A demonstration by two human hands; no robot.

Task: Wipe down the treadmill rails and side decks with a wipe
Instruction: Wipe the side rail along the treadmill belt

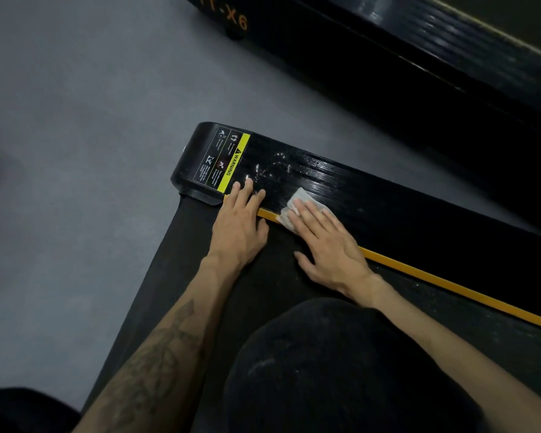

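While the right hand [325, 245] presses a wipe [297, 207] flat on the deck [341, 189] with spread fingers, droplets, seemingly, glisten beside it. Near the deck's end, by the warning label [222, 160], the left hand [238, 223] rests flat, fingers straight, holding nothing.

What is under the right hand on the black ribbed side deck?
A crumpled white wipe lies under the right hand's straight fingers, pressed onto the black ribbed side deck and the orange edge strip. Its far corner shows; the part beneath the fingers is hidden.
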